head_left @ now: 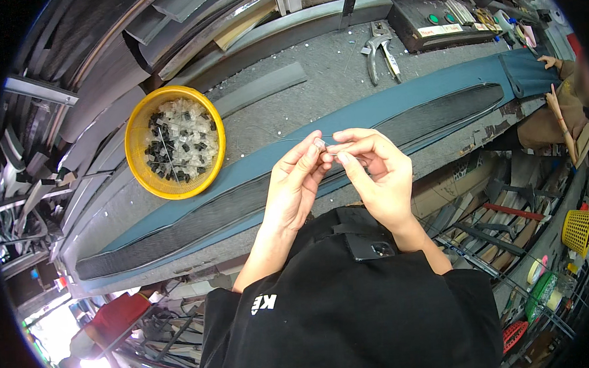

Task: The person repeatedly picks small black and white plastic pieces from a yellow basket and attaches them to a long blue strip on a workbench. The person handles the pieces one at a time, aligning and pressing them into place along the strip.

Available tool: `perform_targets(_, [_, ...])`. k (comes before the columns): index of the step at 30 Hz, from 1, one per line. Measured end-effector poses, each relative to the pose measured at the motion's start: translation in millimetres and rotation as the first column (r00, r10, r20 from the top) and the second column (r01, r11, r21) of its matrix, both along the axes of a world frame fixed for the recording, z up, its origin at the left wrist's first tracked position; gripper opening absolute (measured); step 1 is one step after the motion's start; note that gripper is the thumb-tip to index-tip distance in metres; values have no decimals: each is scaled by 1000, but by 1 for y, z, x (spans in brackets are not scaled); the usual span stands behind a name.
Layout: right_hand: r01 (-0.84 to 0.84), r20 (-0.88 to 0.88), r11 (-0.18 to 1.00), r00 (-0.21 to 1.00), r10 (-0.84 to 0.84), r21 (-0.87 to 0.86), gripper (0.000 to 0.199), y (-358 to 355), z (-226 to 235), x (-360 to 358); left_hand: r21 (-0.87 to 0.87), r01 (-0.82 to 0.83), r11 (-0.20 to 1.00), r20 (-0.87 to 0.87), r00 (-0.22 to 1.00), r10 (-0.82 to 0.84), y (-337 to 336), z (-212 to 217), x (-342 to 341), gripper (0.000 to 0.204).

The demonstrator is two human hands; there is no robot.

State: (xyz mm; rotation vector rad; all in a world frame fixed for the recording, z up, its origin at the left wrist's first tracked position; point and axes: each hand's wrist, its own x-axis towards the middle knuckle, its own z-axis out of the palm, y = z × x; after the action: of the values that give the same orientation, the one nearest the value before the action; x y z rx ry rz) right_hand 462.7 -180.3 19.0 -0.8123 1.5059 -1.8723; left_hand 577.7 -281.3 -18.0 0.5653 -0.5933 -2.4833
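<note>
Pinched between the fingertips of my left hand [291, 184] is a small clear plastic clip [320, 145]. My right hand [381, 176] meets it there, its thumb and forefinger closed at the clip; whether they grip the clip itself or a thin wire beside it is hard to make out. Both hands are over a long blue fabric cover [344, 118] with a black mesh panel [203, 219], spread along the bench. Left of my hands, a yellow basket [221, 148] holds many small clear and black plastic clips [182, 133].
Pliers [382, 54] lie at the bench's back, beside a dark control box [443, 36] with green buttons. A grey strip [263, 89] rests behind the basket. At far right, another person's hand [550, 62] touches the cover's end. Racks of strips [490, 230] stand below the bench.
</note>
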Motion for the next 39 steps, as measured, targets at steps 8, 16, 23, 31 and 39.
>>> perform_targets(8, [42, -281, 999, 959, -40, 0, 10, -2, 3, 4, 96, -33, 995, 48, 998, 28, 1, 0, 7, 20])
perform_targets(16, [25, -265, 1000, 964, -22, 9, 10, -4, 1, 5, 164, 27, 986, -19, 1000, -25, 6, -4, 5, 18])
perform_targets(23, [24, -227, 999, 974, -19, 21, 8, -6, 3, 3, 171, 58, 984, -23, 998, -55, 7, -5, 4, 17])
perform_targets(31, [7, -201, 1000, 980, -3, 17, 7, -6, 2, 4, 172, 45, 984, -123, 992, -24, 10, -17, 7, 22])
perform_targets(39, [-9, -215, 1000, 976, 15, 25, 7, -6, 4, 2, 94, 49, 994, -80, 996, -41, 12, -18, 8, 36])
